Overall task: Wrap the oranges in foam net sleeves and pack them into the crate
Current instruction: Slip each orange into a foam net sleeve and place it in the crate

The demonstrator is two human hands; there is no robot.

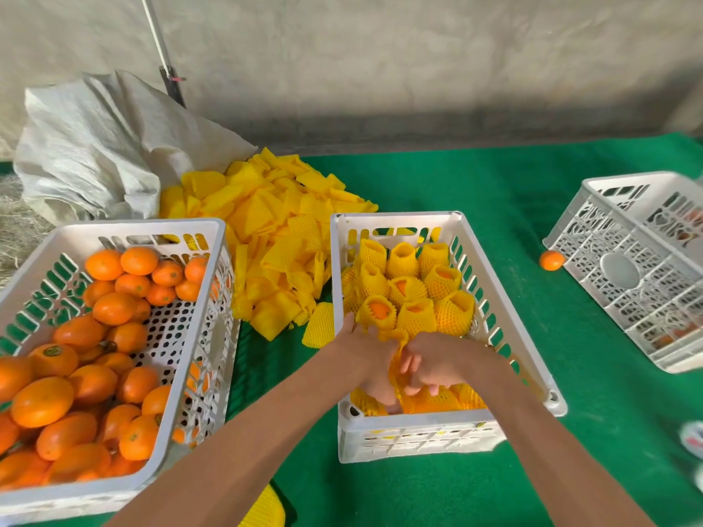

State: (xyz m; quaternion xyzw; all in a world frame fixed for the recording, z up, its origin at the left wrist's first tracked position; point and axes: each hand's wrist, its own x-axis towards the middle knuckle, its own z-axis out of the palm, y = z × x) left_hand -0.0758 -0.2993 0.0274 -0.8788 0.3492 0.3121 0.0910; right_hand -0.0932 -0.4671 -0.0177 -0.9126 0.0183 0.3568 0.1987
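Both hands, left hand [374, 359] and right hand [430, 365], are pinching a yellow foam-net-sleeved orange [397, 357] over the white slotted plastic crate [509, 310], lowering it toward six o'clock of the packed rows; both are equally near.

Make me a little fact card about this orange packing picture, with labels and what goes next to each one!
surface: green cloth
left crate: bare oranges
middle crate: oranges in yellow foam net sleeves, standing in rows
spare sleeves: heap between the two crates
left hand: over the middle crate, holding a sleeved orange
right hand: fingers curled on the same sleeve
tipped crate: at right, on its side
stray orange: on the cloth beside the tipped crate
white sack: behind the left crate
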